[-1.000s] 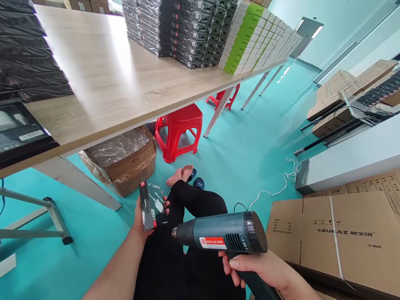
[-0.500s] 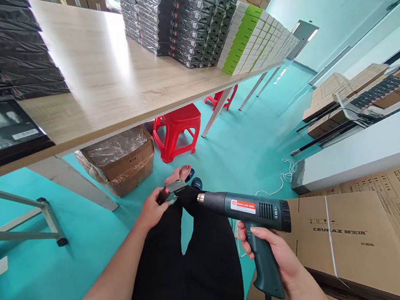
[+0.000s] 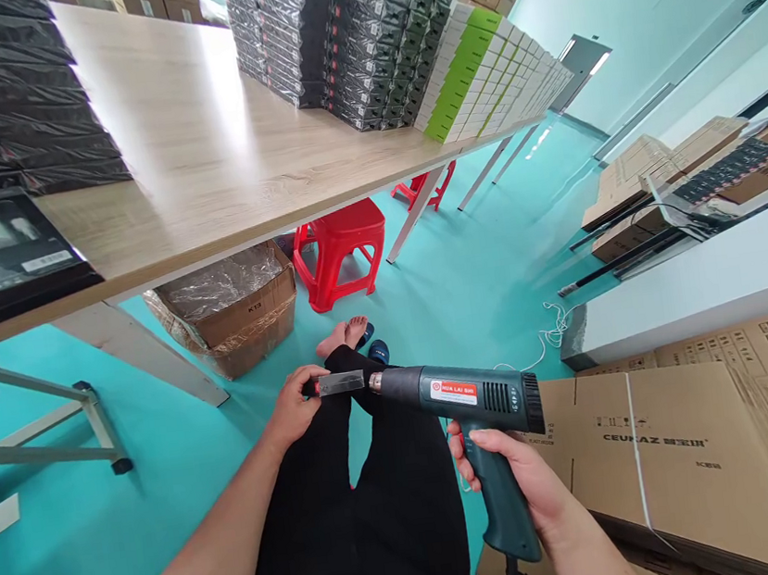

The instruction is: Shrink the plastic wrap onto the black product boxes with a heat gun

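Note:
My left hand (image 3: 295, 407) grips a small flat black box wrapped in clear film (image 3: 341, 383), held edge-on over my knee in black trousers. My right hand (image 3: 515, 475) holds a dark green heat gun (image 3: 472, 407) by its pistol handle. The gun's metal nozzle points left and nearly touches the right end of the small box. My bare foot (image 3: 346, 334) rests on the teal floor beyond my knee.
A long wooden table (image 3: 199, 151) carries stacks of black film-wrapped boxes (image 3: 353, 35) and white and green boxes (image 3: 490, 69). Under it sit a cardboard carton (image 3: 232, 306) and a red stool (image 3: 338, 251). Large cartons (image 3: 686, 465) stand at my right. A white cord (image 3: 545, 342) lies on the floor.
My left hand turned the small box from upright to flat and edge-on. My right hand swung the heat gun out and brought its nozzle up to the box's end.

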`<state>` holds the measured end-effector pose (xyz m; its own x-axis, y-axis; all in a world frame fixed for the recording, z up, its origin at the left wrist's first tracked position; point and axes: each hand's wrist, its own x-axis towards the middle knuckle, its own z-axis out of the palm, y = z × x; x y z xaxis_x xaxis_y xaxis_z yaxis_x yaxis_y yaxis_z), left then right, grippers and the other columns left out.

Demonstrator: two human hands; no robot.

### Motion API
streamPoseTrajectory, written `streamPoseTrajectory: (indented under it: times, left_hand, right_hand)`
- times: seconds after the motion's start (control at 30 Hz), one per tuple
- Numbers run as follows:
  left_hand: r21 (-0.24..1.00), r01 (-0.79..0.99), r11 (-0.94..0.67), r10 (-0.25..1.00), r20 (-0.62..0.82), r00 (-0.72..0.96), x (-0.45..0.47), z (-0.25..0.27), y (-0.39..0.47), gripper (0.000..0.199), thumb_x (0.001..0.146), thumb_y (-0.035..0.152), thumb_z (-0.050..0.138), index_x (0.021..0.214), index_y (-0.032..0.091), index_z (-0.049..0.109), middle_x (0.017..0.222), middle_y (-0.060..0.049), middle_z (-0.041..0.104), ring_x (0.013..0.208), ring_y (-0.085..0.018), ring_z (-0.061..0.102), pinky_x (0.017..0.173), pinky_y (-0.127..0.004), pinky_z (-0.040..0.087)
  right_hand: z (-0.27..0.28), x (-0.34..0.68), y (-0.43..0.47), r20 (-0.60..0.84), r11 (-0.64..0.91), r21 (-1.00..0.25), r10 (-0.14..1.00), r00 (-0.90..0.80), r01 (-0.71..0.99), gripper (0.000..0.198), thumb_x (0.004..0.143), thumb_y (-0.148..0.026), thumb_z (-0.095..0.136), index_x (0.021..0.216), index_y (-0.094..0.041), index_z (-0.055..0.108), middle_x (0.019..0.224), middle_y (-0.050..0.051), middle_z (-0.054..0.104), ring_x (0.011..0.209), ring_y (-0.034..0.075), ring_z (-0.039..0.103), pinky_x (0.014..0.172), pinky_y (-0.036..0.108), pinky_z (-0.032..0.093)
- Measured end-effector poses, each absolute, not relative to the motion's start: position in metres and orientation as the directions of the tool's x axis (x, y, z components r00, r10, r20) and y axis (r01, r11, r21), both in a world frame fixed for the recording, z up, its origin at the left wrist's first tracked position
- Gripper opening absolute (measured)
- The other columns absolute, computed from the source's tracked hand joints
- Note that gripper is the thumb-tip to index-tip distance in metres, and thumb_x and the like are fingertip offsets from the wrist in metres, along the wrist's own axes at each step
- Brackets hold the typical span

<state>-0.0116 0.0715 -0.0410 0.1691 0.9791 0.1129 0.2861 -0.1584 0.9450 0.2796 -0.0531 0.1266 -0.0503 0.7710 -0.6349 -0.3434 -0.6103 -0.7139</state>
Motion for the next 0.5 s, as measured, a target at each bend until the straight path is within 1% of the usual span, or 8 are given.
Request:
streamPoseTrajectory:
  times: [0.27, 0.4, 0.5]
  left_hand:
    - [0.939, 0.307, -0.153, 0.975, 0.093, 0.201, -0.012, -0.041, 0.071, 0.041, 0.069, 0.011, 0.052, 0.105, 0.025, 0.064, 0.108, -0.004, 0.063, 0.097, -0.022, 0.057, 0.085, -0.036, 0.045]
    - [0.941, 0.306, -0.147, 0.975, 0.085, 0.205, -0.012, -0.041, 0.070, 0.043, 0.069, 0.009, 0.049, 0.106, 0.024, 0.062, 0.108, -0.004, 0.061, 0.100, -0.022, 0.056, 0.087, -0.036, 0.045]
    - [0.940, 0.312, -0.138, 0.977, 0.078, 0.197, -0.012, -0.043, 0.070, 0.043, 0.068, 0.009, 0.049, 0.106, 0.024, 0.063, 0.107, -0.004, 0.061, 0.101, -0.022, 0.055, 0.089, -0.037, 0.044]
  right_hand:
    - [0.125, 0.274, -0.043, -0.606, -0.600, -0.770, 0.794, -0.048, -0.218, 0.025, 0.082, -0.029, 0.060, 0.102, -0.015, 0.066, 0.085, 0.007, 0.066, 0.065, 0.015, 0.061, 0.054, 0.024, 0.048]
    - [0.124, 0.270, -0.040, -0.594, -0.586, -0.795, 0.805, 0.004, -0.156, 0.024, 0.080, -0.029, 0.062, 0.099, -0.015, 0.067, 0.082, 0.006, 0.066, 0.064, 0.015, 0.061, 0.054, 0.025, 0.049]
    - [0.126, 0.266, -0.040, -0.609, -0.610, -0.784, 0.792, -0.042, -0.118, 0.024, 0.079, -0.029, 0.063, 0.098, -0.014, 0.067, 0.080, 0.006, 0.067, 0.061, 0.015, 0.061, 0.054, 0.026, 0.049]
